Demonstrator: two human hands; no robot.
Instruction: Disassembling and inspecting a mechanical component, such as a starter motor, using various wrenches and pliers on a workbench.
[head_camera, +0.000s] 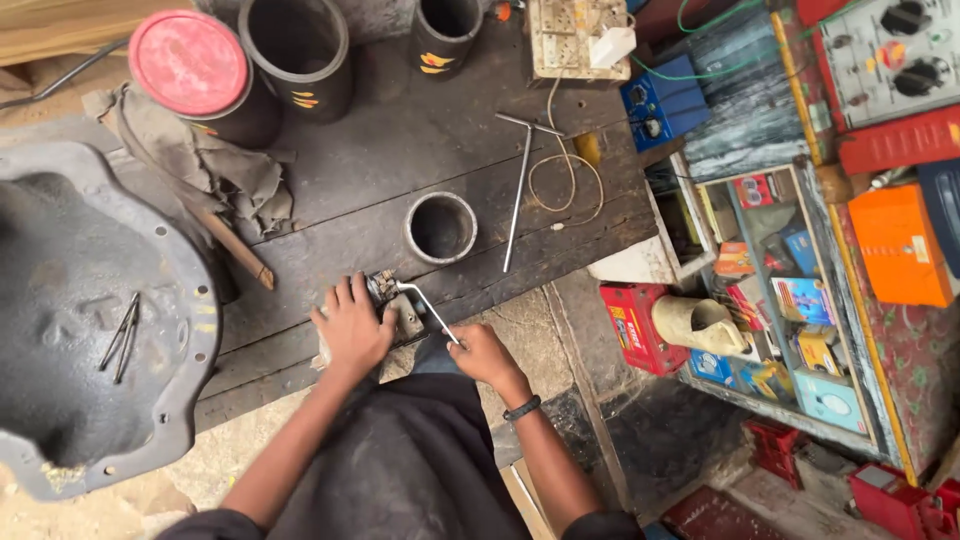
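Left hand (352, 330) is clamped down over a small metal part (400, 312) at the near edge of the dark wooden worktop (400, 150) — looks like it's pinning it so it can't twist. Right hand (478, 352) has its grip closed around the end of a bent metal wrench (428, 306) that reaches into the part. Hard to tell what the part is — carburettor maybe. A steel ring (440, 228) and T-handle tool (520, 190) sit just beyond.
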